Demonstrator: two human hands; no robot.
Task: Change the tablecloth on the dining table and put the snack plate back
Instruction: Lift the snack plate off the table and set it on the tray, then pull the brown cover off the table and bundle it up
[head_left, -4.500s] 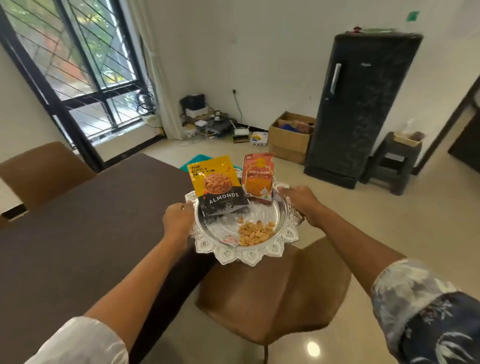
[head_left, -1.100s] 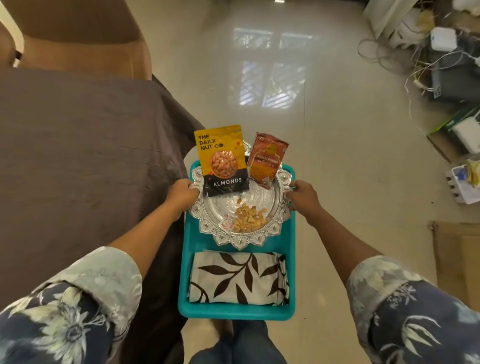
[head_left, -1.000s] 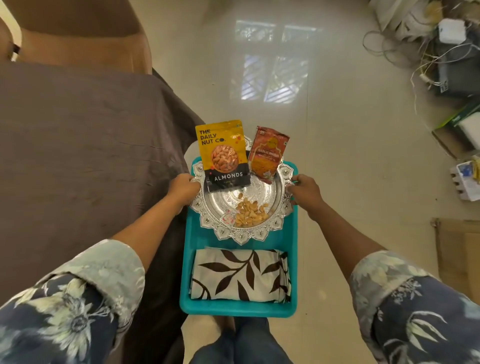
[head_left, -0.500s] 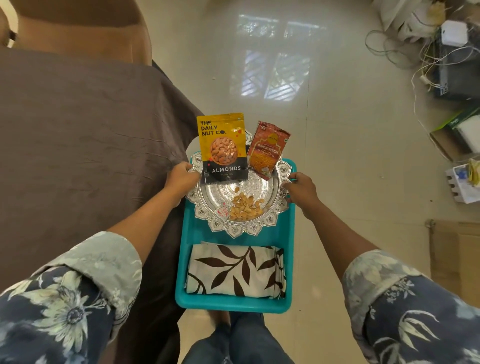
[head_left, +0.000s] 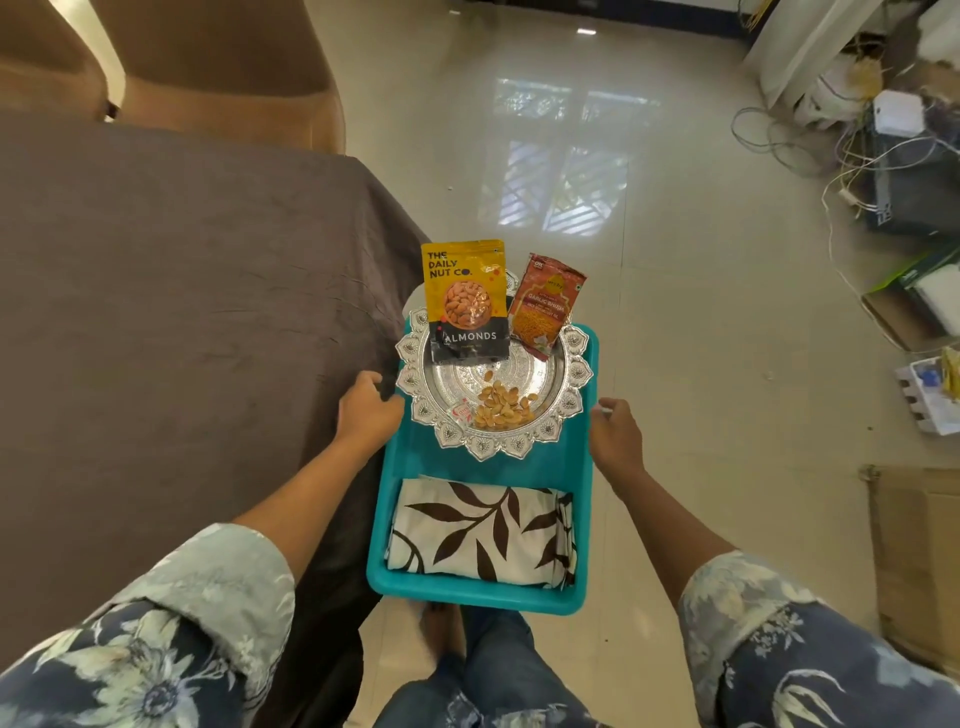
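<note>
The fingers of my left hand are loosely curled and grip nothing, just beside the left edge of the snack plate. My right hand hangs relaxed and empty by the right rim of the teal tub, apart from the plate. The plate sits across the tub's far end, carrying an almond pouch, an orange packet and loose nuts. A folded leaf-print cloth fills the near end. The brown-clothed tabletop borders the tub's left; bare floor opens to the right.

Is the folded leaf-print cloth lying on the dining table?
No, the folded leaf-print cloth lies in the teal tray, next to the silver plate, beside the brown-covered table.
</note>
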